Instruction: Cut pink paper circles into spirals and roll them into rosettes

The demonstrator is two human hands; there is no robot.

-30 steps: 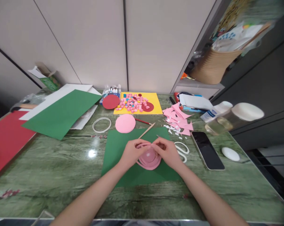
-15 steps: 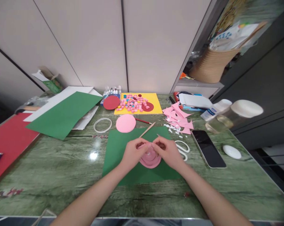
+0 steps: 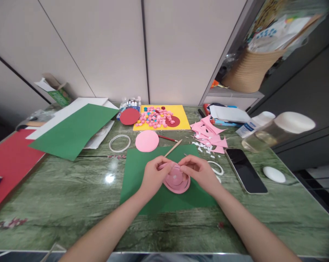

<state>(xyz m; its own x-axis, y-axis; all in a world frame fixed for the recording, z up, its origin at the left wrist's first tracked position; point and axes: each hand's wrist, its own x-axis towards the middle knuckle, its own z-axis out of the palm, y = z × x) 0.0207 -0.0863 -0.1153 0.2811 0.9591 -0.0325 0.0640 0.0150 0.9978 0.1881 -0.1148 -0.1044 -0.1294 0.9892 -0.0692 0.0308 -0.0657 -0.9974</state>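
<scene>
Both hands meet over a round pink paper piece [image 3: 177, 186], which shows a ring around an inner disc with a small white patch in its middle. My left hand [image 3: 156, 174] pinches its upper left rim between thumb and fingers. On the upper right rim, my right hand [image 3: 201, 173] is closed with thumb and fingertips on the paper. Under the piece lies a green sheet [image 3: 145, 200]. Just beyond the hands are a pointed wooden stick [image 3: 173, 147] and, by my right hand, white-handled scissors [image 3: 221, 169], partly hidden.
Pink discs [image 3: 147, 141] lie beyond the green sheet, near a white tape ring [image 3: 120, 143]. Pink balls [image 3: 156, 116] cover a yellow sheet [image 3: 182, 114]. Pink scraps [image 3: 208, 133], a phone [image 3: 246, 171], a white oval object [image 3: 274, 174] and a bottle [image 3: 259, 140] stand to the right.
My right hand has shifted slightly right along the pink rim, and more of the inner disc shows. The view has moved a little, so things on the right sit further right.
</scene>
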